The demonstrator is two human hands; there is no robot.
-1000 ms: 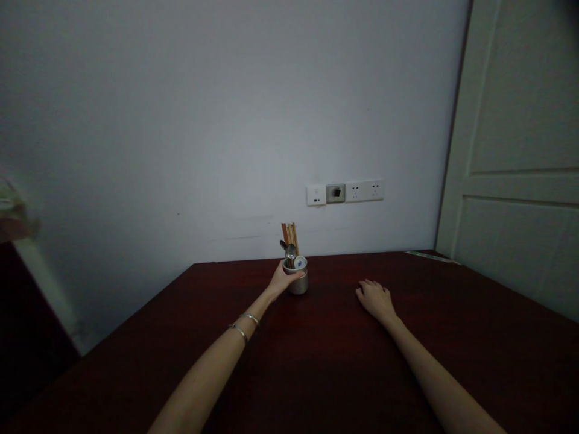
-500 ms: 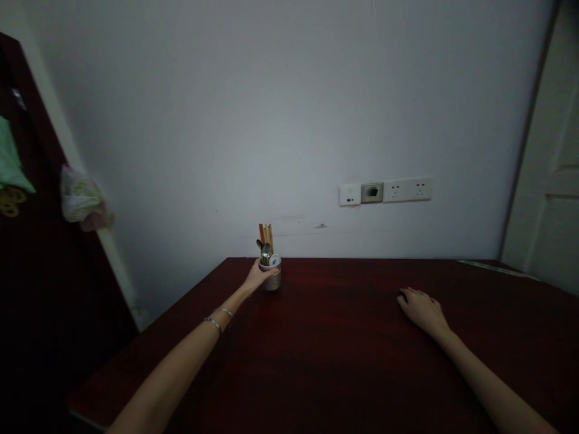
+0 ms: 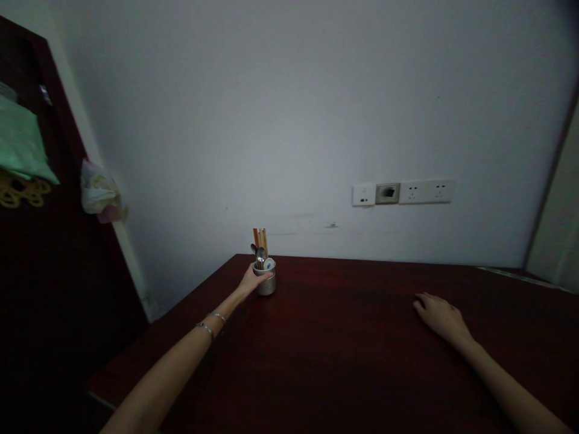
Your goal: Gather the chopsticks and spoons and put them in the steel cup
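Observation:
My left hand (image 3: 251, 280) reaches out to the far left part of the table and grips a light grey utensil holder (image 3: 266, 286) by its near left side, the thumb across its front. The holder is upright. Wooden chopsticks (image 3: 261, 240), metal spoons (image 3: 261, 255) and a white spoon (image 3: 269, 264) with a blue mark stick out of its top. The fingers behind the holder are hidden. Well to the right, my right hand (image 3: 443, 316) lies palm down on the table, fingers stretched out, holding nothing.
The dark red wooden table (image 3: 325, 337) reaches back to a pale wall (image 3: 289, 120). Sockets and switches (image 3: 402, 193) are set in the wall. On the left, a plastic bag (image 3: 99, 190) and a green cloth (image 3: 22, 135) hang by a dark door (image 3: 54, 253).
The utensil holder, in my left hand, has shifted a little to the left and nearer along the table. The view has turned slightly left. My right hand stays on the table.

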